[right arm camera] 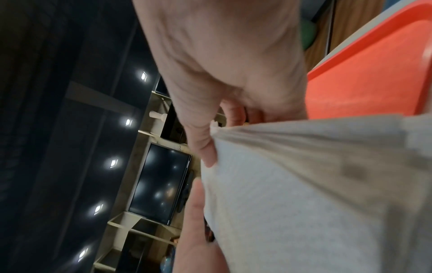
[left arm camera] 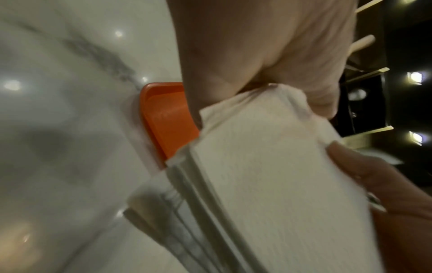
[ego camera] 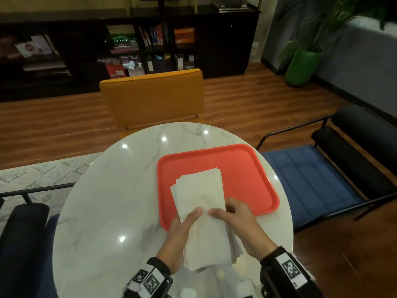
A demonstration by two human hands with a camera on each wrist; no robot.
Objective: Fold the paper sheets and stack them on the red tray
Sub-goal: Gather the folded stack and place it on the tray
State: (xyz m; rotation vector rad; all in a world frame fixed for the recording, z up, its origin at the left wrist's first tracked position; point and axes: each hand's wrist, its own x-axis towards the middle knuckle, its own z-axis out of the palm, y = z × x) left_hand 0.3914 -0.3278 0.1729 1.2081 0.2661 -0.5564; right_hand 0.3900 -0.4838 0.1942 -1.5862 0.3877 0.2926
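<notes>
The round table (ego camera: pixel 96 211) carries the red tray (ego camera: pixel 247 168), folded sheets (ego camera: pixel 199 186) stacked on it. My left hand (ego camera: pixel 182 231) and right hand (ego camera: pixel 240 222) each pinch one paper sheet (ego camera: pixel 208 237) above the loose pile (ego camera: pixel 235 248).

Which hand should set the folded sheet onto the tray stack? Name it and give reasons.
Right, probably. The right hand grips the sheet on the side nearest the red tray and the stack there. The left hand holds the sheet's far side, over bare table.
</notes>
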